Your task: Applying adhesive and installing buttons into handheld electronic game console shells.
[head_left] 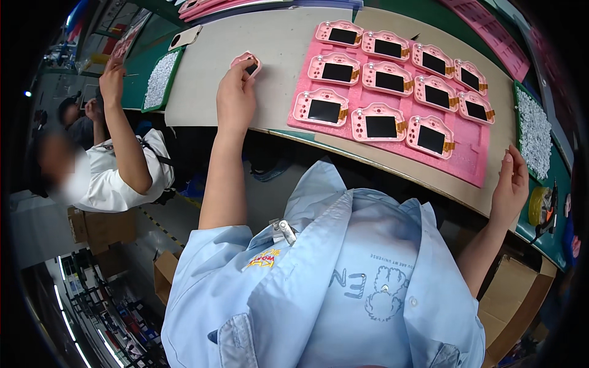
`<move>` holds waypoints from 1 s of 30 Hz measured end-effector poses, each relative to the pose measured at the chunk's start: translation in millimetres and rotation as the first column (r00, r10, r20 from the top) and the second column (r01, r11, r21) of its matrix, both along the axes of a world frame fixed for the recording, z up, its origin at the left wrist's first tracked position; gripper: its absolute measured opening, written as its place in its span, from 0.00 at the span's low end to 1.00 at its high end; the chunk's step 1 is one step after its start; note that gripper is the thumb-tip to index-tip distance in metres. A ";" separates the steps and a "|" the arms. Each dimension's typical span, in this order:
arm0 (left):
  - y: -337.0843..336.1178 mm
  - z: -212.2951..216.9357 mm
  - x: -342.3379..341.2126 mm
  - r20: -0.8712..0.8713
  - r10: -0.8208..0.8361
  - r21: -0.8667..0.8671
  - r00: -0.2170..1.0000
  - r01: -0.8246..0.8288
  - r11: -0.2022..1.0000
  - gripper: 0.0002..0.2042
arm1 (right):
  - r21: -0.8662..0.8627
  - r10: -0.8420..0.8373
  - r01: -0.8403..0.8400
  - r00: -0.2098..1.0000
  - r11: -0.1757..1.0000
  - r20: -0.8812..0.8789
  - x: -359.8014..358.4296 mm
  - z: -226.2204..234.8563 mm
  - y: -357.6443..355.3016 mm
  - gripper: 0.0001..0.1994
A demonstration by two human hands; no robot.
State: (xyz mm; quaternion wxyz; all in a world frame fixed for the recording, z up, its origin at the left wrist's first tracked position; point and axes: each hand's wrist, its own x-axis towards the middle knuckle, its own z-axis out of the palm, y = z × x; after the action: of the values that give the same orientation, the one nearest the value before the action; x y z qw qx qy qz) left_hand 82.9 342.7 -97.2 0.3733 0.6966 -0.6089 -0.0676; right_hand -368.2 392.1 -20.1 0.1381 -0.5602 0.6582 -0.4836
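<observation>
My left hand (pixel 237 98) is closed on the edge of a small pink plastic housing (pixel 248 62) with a dark screen, over the left part of the table. The fingers cover part of it. My right hand (pixel 512 184) is at the right table edge, beside a green tray of small white parts (pixel 534 132). Its fingers are loosely bent, the thumb slightly apart, and nothing shows between them. Between my hands, a pink foam tray (pixel 469 165) bears several pink housings (pixel 378 122), each with a black screen and an orange ribbon cable.
Another green tray of white parts (pixel 162 80) lies at the left, near a co-worker's raised arm (pixel 123 132). A pale flat case (pixel 184 38) sits behind it. Yellow tape (pixel 540 205) and tweezers-like tools (pixel 553 208) lie at the right. A cardboard box (pixel 512 300) stands below.
</observation>
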 end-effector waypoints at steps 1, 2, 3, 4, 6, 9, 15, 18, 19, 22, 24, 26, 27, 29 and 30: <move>5.5 8.8 -15.0 0.009 -0.066 -0.093 0.998 0.067 0.993 0.14 | -0.056 0.008 -0.008 1.000 0.998 0.002 5.5 6.4 3.9 0.14; 9.9 17.6 -30.7 0.023 -0.131 -0.187 0.991 0.133 0.973 0.15 | -0.112 0.017 -0.016 1.000 0.994 0.003 11.9 12.5 7.6 0.14; 12.8 30.5 -54.3 0.055 -0.259 -0.269 0.964 0.265 0.926 0.16 | -0.085 0.055 -0.055 0.998 0.995 -0.003 21.2 20.1 11.8 0.13; 16.9 39.4 -78.5 0.099 -0.372 -0.345 0.923 0.382 0.857 0.17 | -0.056 0.101 -0.102 0.995 0.993 -0.005 34.7 25.9 14.8 0.12; 21.5 39.3 -114.8 0.256 -0.516 -0.411 0.817 0.576 0.707 0.16 | -0.022 0.377 -0.384 0.893 0.923 0.247 71.1 30.1 14.8 0.15; 36.3 45.7 -164.4 0.298 -0.645 -0.473 0.703 0.696 0.540 0.14 | -0.005 0.448 -0.519 0.733 0.855 0.511 102.0 19.6 15.6 0.19; 43.3 50.1 -190.4 0.326 -0.725 -0.485 0.607 0.765 0.423 0.12 | -0.015 0.394 -0.432 0.808 0.902 0.437 68.0 10.2 14.9 0.16; 36.2 44.6 -164.9 0.159 -0.643 -0.546 0.749 0.609 0.575 0.15 | 0.085 0.198 -0.253 0.892 0.964 0.405 31.9 8.7 1.6 0.14; 33.4 41.0 -155.9 0.017 -0.645 -0.520 0.764 0.558 0.647 0.14 | 0.204 0.147 -0.202 0.955 0.958 0.256 25.8 7.5 -1.0 0.13; 28.2 28.3 -125.5 -0.146 -0.465 -0.408 0.873 0.375 0.833 0.12 | 0.496 0.104 0.024 0.968 0.868 -0.228 14.5 3.3 -5.5 0.13; 24.6 21.9 -107.9 -0.252 -0.346 -0.306 0.904 0.265 0.914 0.10 | 0.363 0.065 0.078 0.929 0.928 -0.365 11.1 -4.4 -4.4 0.13; 17.5 6.3 -83.5 -0.368 -0.283 -0.222 0.886 0.212 0.952 0.11 | 0.068 -0.055 0.119 0.803 0.991 -0.594 7.7 -17.1 -2.4 0.14; 14.7 0.0 -76.7 -0.474 -0.204 -0.131 0.856 0.160 0.978 0.12 | -0.084 -0.138 0.110 0.720 0.990 -0.681 6.7 -21.0 -1.4 0.14; 12.9 4.2 -78.6 -0.555 -0.181 -0.084 0.812 0.162 0.983 0.13 | 0.002 -0.093 0.111 0.844 0.994 -0.528 4.4 -24.2 -1.1 0.14; 11.2 7.2 -80.3 -0.634 -0.152 -0.039 0.759 0.165 0.985 0.14 | 0.082 -0.058 0.093 0.933 0.992 -0.354 3.2 -25.1 -1.3 0.14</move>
State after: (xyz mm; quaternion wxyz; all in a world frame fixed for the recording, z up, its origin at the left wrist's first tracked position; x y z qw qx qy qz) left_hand 2.6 354.0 -90.0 0.5428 0.5825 -0.5035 -0.3356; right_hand -365.0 390.8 -45.2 0.0269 -0.6043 0.7162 -0.3481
